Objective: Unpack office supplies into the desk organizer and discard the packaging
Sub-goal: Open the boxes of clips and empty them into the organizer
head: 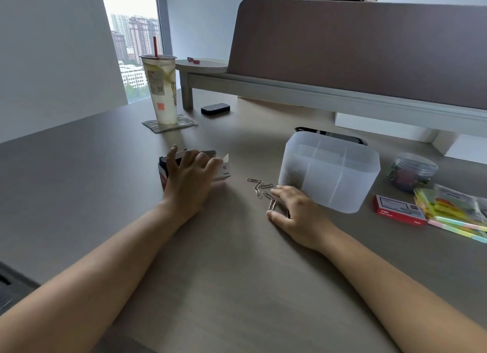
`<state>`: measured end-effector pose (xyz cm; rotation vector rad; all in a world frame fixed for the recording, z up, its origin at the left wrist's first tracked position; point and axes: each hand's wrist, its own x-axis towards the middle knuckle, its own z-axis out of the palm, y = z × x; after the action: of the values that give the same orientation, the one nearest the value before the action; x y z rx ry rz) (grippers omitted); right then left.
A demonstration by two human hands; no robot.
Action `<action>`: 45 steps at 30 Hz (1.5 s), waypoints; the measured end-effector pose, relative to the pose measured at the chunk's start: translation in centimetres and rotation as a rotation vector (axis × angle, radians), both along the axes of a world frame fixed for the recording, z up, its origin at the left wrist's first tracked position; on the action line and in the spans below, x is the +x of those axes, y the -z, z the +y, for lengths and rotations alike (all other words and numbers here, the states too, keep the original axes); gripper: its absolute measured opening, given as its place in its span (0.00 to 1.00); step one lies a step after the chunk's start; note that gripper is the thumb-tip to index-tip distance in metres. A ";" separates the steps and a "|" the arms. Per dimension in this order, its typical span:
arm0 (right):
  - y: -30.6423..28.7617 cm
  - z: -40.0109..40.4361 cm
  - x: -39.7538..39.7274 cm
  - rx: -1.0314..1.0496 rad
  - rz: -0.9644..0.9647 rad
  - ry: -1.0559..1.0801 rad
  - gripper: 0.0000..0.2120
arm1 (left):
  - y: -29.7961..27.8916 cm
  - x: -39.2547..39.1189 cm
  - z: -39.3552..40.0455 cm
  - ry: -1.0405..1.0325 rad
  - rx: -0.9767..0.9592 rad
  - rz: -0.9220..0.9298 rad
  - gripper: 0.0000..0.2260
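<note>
My left hand (pixel 188 180) grips a small red and white cardboard box (pixel 222 168) with an open flap, which stands on the desk left of centre. Several loose metal paper clips (pixel 259 188) lie on the desk between the box and a frosted plastic desk organizer (pixel 334 173) with dividers. Some paper clips show through the organizer's front left compartment. My right hand (pixel 295 210) rests flat on the desk beside the clips, fingers spread over the nearest ones, just in front of the organizer.
A red box (pixel 398 210), pastel sticky notes (pixel 453 221) in plastic wrap and a clear jar of clips (pixel 412 172) sit at the right. A tall drink cup (pixel 160 89) on a coaster and a black case (pixel 215 109) stand farther back. A partition (pixel 355 50) runs behind.
</note>
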<state>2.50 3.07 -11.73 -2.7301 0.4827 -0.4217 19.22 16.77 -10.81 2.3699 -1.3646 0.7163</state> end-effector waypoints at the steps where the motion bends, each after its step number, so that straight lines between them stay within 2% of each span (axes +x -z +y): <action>1: 0.0 0.0 0.2 0.004 0.003 -0.011 0.25 | -0.1 0.1 0.3 0.004 0.009 -0.001 0.17; 7: -0.1 0.2 2.4 0.043 0.103 -0.069 0.30 | 0.1 -0.4 1.6 0.125 0.117 0.009 0.18; 13: -0.5 -0.2 4.5 0.017 0.232 -0.086 0.29 | -0.2 -0.9 3.3 0.114 0.002 0.106 0.19; 19: -0.7 -0.3 1.1 0.113 0.020 -0.108 0.17 | -1.0 -2.7 3.4 0.221 -0.094 0.159 0.17; 22: -1.1 -0.5 -1.8 0.208 -0.060 -0.076 0.15 | -1.3 -4.2 2.6 0.325 -0.130 0.188 0.15; 25: -1.5 -0.5 -3.7 0.331 -0.140 -0.002 0.18 | -0.9 -5.3 1.0 0.376 -0.055 0.324 0.16; 28: -1.8 -0.6 -5.1 0.312 -0.137 0.065 0.23 | 0.0 -6.0 -1.0 0.343 0.127 0.509 0.21; 31: -1.6 -1.3 -5.8 0.210 -0.011 0.080 0.29 | 0.4 -6.2 -2.4 0.338 0.234 0.520 0.25; 35: -1.4 -1.5 -5.0 0.136 0.098 0.091 0.33 | 0.6 -6.5 -3.4 0.366 0.240 0.555 0.25; 39: -1.4 -1.7 -3.8 0.171 0.076 0.037 0.25 | 0.7 -6.3 -3.2 0.379 0.160 0.555 0.18; 42: -1.3 -1.8 -3.7 0.271 -0.036 0.029 0.16 | 0.5 -5.9 -2.5 0.422 0.096 0.566 0.13; 45: -1.0 -1.7 -3.9 0.280 -0.141 0.041 0.10 | 0.2 -5.8 -2.1 0.448 0.052 0.555 0.09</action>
<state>-1.40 1.42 -10.73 -2.4068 0.5184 -0.5115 13.45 14.69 -11.03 1.9628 -1.5631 -0.0971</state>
